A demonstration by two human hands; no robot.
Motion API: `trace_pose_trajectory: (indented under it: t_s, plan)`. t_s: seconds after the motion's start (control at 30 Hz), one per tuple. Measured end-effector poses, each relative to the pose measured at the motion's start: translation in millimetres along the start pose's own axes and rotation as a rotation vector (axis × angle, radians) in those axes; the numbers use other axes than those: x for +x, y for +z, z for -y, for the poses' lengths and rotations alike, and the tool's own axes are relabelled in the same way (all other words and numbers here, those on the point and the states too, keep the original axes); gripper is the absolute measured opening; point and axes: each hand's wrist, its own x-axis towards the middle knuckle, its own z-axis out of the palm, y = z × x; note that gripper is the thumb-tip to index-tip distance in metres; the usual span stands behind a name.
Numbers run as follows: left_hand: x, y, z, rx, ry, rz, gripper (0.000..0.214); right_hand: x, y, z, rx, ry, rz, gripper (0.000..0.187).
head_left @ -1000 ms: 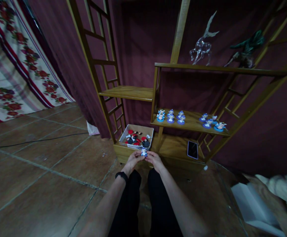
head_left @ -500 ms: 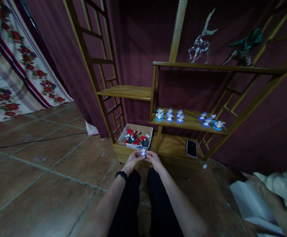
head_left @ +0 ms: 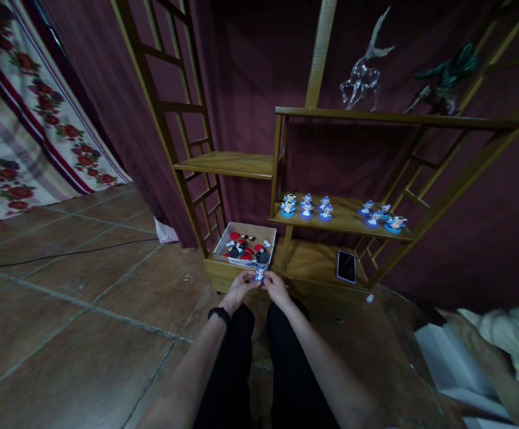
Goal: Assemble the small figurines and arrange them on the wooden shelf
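Observation:
Between my two hands is a small purple-and-white figurine (head_left: 260, 273), upright in front of the box's near edge. My left hand (head_left: 241, 288) closes its fingers on the figurine's left side, and my right hand (head_left: 276, 286) grips it from the right. Just beyond them, a white cardboard box (head_left: 223, 243) holds red, black and white figure pieces in a loose heap. On the middle shelf (head_left: 345, 221) stand similar figurines: a group of purple and blue ones (head_left: 306, 210) at the left and another cluster (head_left: 373, 219) at the right.
A wooden shelf unit (head_left: 227, 164) fills the space ahead. A phone (head_left: 346, 266) lies on its bottom board. The upper shelf carries a clear glass deer (head_left: 361, 80) and a dark green sculpture (head_left: 447, 80). A white open box (head_left: 456, 363) sits on the floor at right.
The figurine remains between both hands, with the fingers shifted slightly around it. The view has tilted a little; the things on the shelves stay put.

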Motion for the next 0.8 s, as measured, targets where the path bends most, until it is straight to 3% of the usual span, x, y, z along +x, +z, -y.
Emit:
trace_pose_trajectory:
  t_s: [0.53,0.8]
  plan:
    - [-3.1,4.7,-2.8,0.117,0.040,-0.073,0.035,-9.1,-5.1,22.0,-0.457,-0.121,-0.006,0.026]
    - [-0.9,4.5,1.3,0.157,0.051,-0.044,0.036,-6.4,-6.4,18.1,-0.455,-0.135,0.022,0.021]
